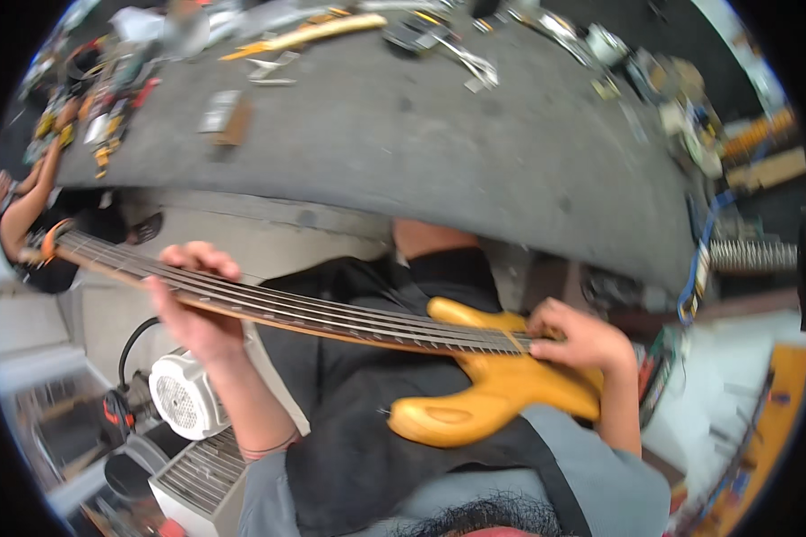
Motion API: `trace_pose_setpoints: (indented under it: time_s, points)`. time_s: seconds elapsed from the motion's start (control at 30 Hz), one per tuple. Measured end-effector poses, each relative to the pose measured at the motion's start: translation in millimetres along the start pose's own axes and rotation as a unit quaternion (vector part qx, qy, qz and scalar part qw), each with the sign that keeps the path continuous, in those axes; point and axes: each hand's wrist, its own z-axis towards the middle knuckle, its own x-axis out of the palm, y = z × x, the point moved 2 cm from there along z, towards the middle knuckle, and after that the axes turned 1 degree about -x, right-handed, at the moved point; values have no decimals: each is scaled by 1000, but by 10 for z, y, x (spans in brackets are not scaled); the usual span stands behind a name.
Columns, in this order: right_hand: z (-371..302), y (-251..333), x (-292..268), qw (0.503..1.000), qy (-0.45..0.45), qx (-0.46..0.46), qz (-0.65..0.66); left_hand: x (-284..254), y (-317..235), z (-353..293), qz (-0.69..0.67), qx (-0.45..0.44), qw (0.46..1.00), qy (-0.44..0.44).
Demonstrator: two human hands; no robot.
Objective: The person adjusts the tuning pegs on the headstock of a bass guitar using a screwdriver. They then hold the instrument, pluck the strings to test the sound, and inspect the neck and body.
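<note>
Yellow guitar (506, 389) held across blk apron (331, 474), nr grey surface (475, 152). Neck (331, 322) clamped in L hand (197, 304), btwn thumb & fingers. Strings touched by R hand (578, 336), fingers bent; grip can't be told.

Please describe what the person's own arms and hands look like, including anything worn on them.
The left hand and right hand are without gloves, and the forearms are bare. Short grey sleeves cover the upper arms. A thin dark line crosses the left forearm; whether band or marking, I cannot tell.
</note>
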Motion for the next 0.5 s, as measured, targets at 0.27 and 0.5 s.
trace_pose_setpoints:
  time_s: [0.27, 0.5]
  points:
    - [-34, 88, -20, 992, 42, 114, 18, 251, 339, -253, -24, -72, 994, 82]
    - [-49, 12, 26, 993, 39, 112, 27, 214, 332, -248, 16, -64, 996, 55]
